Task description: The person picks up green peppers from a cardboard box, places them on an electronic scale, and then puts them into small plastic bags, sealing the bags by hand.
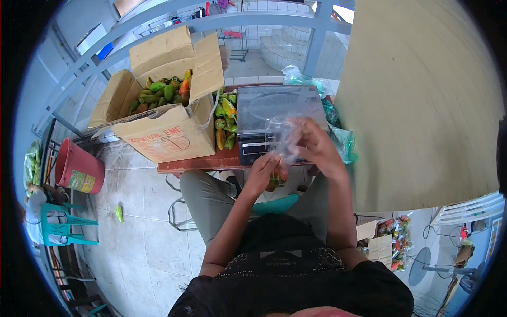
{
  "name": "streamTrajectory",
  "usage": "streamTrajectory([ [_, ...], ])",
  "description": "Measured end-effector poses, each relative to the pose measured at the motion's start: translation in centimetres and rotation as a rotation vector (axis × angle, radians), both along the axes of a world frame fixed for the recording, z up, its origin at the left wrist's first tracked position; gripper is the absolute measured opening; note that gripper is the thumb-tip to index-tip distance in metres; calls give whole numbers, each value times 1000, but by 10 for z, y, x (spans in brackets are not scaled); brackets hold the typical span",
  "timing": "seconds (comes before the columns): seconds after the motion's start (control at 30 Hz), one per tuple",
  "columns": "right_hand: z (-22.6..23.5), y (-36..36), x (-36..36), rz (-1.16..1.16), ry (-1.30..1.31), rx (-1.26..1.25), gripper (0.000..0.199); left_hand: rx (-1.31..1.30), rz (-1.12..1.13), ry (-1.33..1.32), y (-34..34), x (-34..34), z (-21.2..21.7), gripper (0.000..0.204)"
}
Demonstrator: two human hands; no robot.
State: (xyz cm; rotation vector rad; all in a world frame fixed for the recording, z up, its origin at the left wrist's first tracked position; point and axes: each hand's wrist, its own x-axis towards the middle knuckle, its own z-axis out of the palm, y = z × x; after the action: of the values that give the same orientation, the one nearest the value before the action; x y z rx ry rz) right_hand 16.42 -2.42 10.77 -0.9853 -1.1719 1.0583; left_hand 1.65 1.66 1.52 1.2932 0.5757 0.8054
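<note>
Nearest, just on the near side of the scale, the left hand pinches a clear plastic bag low down between thumb and fingertips. The right hand, at the scale's near right corner, has its fingers curled and pinches the bag's upper part, so the bag lies between the two hands. Red and green peppers show just below the left hand — whether inside the bag, I cannot tell.

The scale stands on a red-brown table, its front display panel too small to read. Loose peppers lie just left of it; beyond those, an open cardboard box of peppers bears red printing and an outlined emblem. Green plastic bags sit right of the scale, then a large pale panel.

Well left of the scale, on pale floor tiles, stands a red bucket with a yellow-green label. Behind the scale run a blue-grey railing and — farthest — curved tiled steps.
</note>
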Motion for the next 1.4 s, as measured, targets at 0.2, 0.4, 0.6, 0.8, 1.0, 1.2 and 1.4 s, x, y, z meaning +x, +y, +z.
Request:
streamTrajectory([
  [0.2,2,10,19,-346,38,106,10,67,-18,-19,7,-12,-8,22],
  [0.4,5,12,5,-320,-63,148,21,108,28,120,0,-8,-13,22],
  [0.6,-1,7,-4,-183,-628,57,16,156,96,195,1,-10,-20,19],
  [0.8,0,7,7,-384,-373,148,18,191,203,214,-1,-10,-16,22],
  [1.0,-7,10,-12,-387,-760,284,24,120,209,193,1,-6,-25,24],
  [1.2,-6,5,-6,-275,-520,-1,20,141,175,207,-1,-9,-21,26],
  [1.4,0,6,1,-439,-347,197,30,73,227,186,0,-7,-26,25],
])
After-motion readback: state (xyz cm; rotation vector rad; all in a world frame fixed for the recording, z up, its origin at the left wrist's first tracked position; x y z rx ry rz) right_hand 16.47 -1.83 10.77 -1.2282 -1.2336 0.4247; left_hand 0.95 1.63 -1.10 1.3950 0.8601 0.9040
